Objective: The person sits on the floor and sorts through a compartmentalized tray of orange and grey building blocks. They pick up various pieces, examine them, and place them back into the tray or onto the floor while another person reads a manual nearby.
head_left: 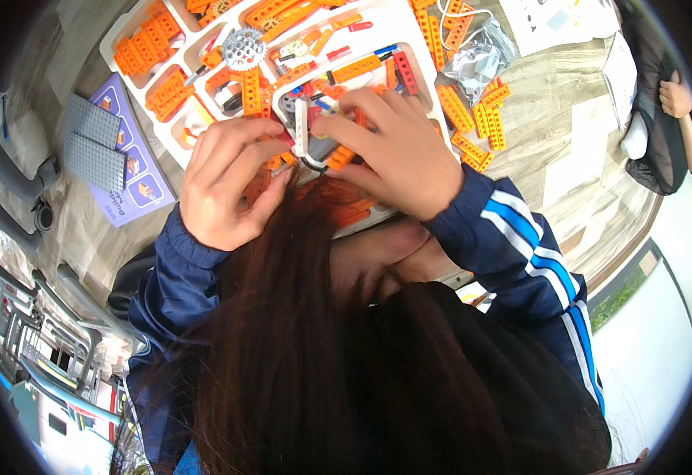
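1. Right hand (397, 150) rests curled over the small orange-and-grey brick assembly (322, 150), fingertips pinching its upper side. The assembly sits over the near compartment of the white sorting tray (397, 36).
2. Left hand (227, 182) grips the same assembly from the left, fingers bent around it; exactly which piece each finger holds is hidden.
3. Handling, as a judgement: the assembly is light, rigid plastic with pressed joints that may pop apart under twisting. Take hold at the long beams, not at the thin white upright piece (301, 127).
4. Nearby: a grey gear wheel (244, 49) lies in the tray, loose orange beams (480, 119) lie on the table to the right, and two grey baseplates (92, 142) lie on the left.
5. Open room: bare table shows only to the far right; long dark hair (298, 332) hangs close below both hands.
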